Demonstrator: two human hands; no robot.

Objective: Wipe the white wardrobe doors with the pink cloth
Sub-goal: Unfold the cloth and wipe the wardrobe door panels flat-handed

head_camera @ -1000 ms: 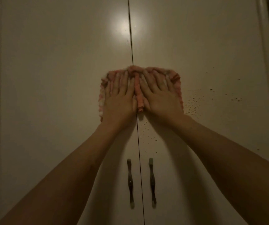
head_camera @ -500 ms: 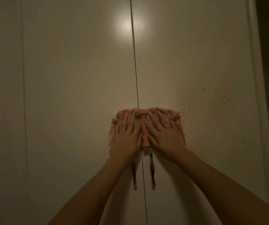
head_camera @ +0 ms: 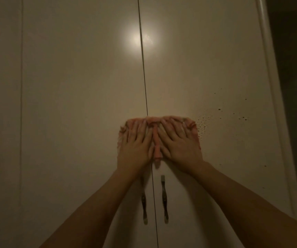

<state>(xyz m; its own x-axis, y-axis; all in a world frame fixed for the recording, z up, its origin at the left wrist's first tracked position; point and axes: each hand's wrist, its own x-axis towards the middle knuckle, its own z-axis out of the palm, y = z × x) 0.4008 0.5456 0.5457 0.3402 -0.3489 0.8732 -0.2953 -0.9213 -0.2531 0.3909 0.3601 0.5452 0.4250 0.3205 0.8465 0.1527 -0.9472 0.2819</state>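
Note:
The pink cloth (head_camera: 195, 133) lies flat against the two white wardrobe doors, straddling the dark seam between the left door (head_camera: 81, 104) and the right door (head_camera: 207, 68). My left hand (head_camera: 135, 145) and my right hand (head_camera: 180, 144) press on it side by side, fingers spread and pointing up. A raised fold of the cloth stands between my thumbs. Most of the cloth is hidden under my hands. Dark specks (head_camera: 204, 122) dot the right door just right of the cloth.
Two slim metal handles (head_camera: 143, 206) (head_camera: 164, 199) hang just below the cloth, one on each side of the seam. A rounded white frame edge (head_camera: 273, 104) borders the right door, with darkness beyond. A light glare shows high on the seam.
Both hands slid the cloth down the doors from well above the handles onto the handle tops, then back up a little. The camera view also shifted.

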